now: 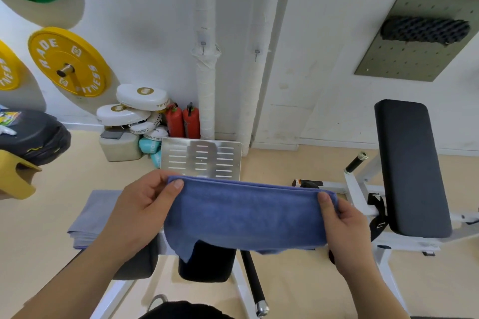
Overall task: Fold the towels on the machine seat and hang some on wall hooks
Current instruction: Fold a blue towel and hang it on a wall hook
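blue towel point(246, 212) held stretched, doubled over | left hand point(141, 204) fingers pinched its left top corner | right hand point(344, 225) fingers pinched right corner | grey towels point(93, 212) stacked at left

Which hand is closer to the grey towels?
Left. The left hand is right beside the grey towels; the right hand is across the blue towel, far from them.

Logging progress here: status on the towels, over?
Left hand, right hand pinching blue towel by top corners, held up. Grey towel stack at left. Wall hooks bare, unobstructed.
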A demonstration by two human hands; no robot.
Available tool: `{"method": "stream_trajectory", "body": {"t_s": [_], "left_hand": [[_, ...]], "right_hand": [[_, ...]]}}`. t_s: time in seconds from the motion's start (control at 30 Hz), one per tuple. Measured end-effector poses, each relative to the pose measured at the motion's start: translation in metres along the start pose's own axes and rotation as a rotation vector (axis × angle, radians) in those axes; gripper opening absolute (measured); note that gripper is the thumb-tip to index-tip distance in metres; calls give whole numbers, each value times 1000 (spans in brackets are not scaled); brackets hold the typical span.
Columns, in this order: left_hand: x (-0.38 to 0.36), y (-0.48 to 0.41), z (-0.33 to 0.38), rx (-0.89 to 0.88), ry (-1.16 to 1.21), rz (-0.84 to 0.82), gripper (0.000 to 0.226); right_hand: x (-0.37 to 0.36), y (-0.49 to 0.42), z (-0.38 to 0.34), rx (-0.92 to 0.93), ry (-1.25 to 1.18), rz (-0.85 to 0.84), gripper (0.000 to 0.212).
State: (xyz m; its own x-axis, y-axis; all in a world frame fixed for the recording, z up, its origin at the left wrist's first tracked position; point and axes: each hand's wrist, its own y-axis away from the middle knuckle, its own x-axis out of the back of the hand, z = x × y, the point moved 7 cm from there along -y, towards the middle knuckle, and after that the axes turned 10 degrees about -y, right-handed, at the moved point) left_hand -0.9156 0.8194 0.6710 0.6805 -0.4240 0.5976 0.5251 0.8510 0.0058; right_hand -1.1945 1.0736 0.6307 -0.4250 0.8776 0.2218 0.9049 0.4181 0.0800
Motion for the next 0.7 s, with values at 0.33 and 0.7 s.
{"method": "stream_trajectory", "body": {"t_s": [0.33, 0.7], "left_hand": [[-32, -13, -30, 277, 52, 0, 21], [-112, 44, 23, 65, 146, -210, 22]], "right_hand": [[-35, 10, 27, -303, -285, -62, 50], [-113, 78, -7, -16, -35, -297, 43]]}}
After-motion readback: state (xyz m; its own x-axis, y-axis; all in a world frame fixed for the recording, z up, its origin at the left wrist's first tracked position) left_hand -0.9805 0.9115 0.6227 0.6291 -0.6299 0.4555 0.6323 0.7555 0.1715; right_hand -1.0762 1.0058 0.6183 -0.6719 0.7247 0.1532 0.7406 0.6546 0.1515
